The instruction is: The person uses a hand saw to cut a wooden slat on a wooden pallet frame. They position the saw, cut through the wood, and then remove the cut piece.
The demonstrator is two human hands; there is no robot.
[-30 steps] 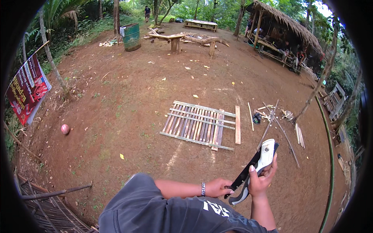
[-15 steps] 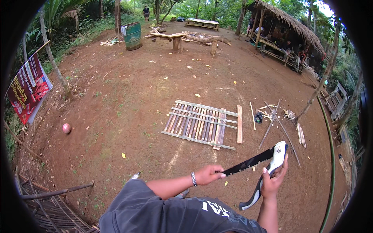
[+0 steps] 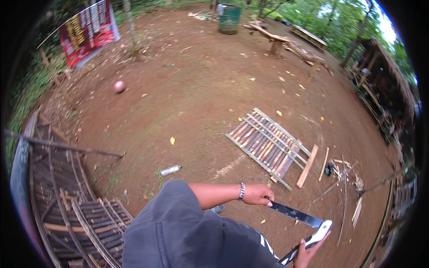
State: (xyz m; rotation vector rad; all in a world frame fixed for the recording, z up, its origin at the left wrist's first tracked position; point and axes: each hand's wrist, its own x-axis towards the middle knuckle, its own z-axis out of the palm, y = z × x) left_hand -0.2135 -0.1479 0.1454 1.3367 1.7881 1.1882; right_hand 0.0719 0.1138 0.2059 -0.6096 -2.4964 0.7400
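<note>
A folding saw with a dark toothed blade [image 3: 296, 213] and a white-and-black handle [image 3: 322, 230] spans the space between my two hands. My left hand [image 3: 259, 194], with a chain bracelet at the wrist, pinches the blade near its tip. My right hand [image 3: 308, 254] is closed around the handle, low in the picture. The blade stands unfolded at an angle to the handle. Beyond my hands, a panel of wooden slats and bamboo strips [image 3: 268, 145] lies flat on the ground, with a loose plank [image 3: 307, 166] beside its right end.
Sticks [image 3: 342, 192] and a black bundle [image 3: 329, 169] lie at right. A bottle [image 3: 171, 170] lies near my left side. A bamboo structure [image 3: 85, 210] stands at lower left. Farther off are a pink ball [image 3: 119, 86], a banner [image 3: 89, 31], a green drum [image 3: 229, 20] and a thatched hut [image 3: 393, 76].
My view has swung left, so the panel sits farther right and the bottle shows. The saw has dropped lower, its handle end now below its tip. Both hands keep hold.
</note>
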